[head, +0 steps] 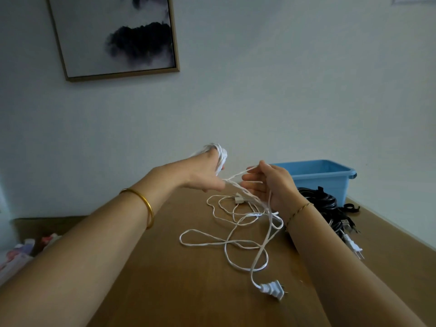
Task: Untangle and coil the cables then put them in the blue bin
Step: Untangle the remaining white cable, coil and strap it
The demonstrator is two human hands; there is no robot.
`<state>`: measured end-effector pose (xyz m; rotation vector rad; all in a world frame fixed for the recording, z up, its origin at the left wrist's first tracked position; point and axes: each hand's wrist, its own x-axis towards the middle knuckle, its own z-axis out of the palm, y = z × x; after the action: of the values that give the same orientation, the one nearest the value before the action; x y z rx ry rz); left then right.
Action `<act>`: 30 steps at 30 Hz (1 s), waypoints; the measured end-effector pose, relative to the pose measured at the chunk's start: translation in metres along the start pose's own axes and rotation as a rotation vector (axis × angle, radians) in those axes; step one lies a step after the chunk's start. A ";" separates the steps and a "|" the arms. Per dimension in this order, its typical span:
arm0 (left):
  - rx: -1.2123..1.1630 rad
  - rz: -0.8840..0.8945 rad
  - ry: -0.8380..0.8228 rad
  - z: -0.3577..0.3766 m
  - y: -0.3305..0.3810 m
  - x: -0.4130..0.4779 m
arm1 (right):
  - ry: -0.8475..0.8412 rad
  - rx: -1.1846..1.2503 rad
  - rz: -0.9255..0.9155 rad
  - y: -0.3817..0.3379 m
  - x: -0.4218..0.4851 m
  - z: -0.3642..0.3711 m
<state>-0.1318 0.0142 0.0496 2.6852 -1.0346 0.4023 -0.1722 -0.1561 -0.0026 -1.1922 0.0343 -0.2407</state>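
A long white cable (226,243) lies in loose loops on the brown table (188,291), and its white plug (272,289) rests near the front. My left hand (205,175) is raised above the table with several turns of the white cable wound round it. My right hand (269,185) holds the strand that runs from that coil, fingers curled round it. The blue bin (323,178) stands at the far right of the table, behind my right hand.
A pile of black cables (325,204) lies beside the bin on the right, with a second white plug (354,247) and a USB end near it. A framed picture (113,36) hangs on the wall. Soft items sit low at the left edge.
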 end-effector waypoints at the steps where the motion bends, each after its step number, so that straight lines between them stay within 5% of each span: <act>1: 0.060 0.025 -0.010 -0.001 0.000 0.000 | 0.015 -0.012 -0.004 0.001 0.002 0.000; 6: 0.237 0.063 0.058 -0.021 -0.009 -0.001 | 0.043 -0.204 0.057 0.007 0.017 -0.016; 11: 0.427 0.053 0.510 -0.043 -0.016 0.007 | -0.062 -0.334 0.178 0.022 0.030 -0.025; 14: 0.341 -0.072 0.679 -0.058 -0.008 0.017 | -0.197 -0.500 0.172 0.037 0.024 -0.014; 19: 0.221 -0.053 0.694 -0.078 0.015 0.039 | -0.626 -1.001 0.023 0.040 -0.001 0.024; 24: 0.275 -0.005 0.384 -0.083 0.041 0.038 | -0.514 -0.586 -0.196 0.001 -0.018 0.036; 30: 0.261 -0.076 0.251 -0.085 0.042 0.036 | -0.399 0.034 -0.238 -0.046 -0.026 0.036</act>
<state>-0.1489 -0.0115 0.1460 2.7889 -0.8562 0.8891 -0.1995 -0.1340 0.0507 -1.1921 -0.4610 -0.2070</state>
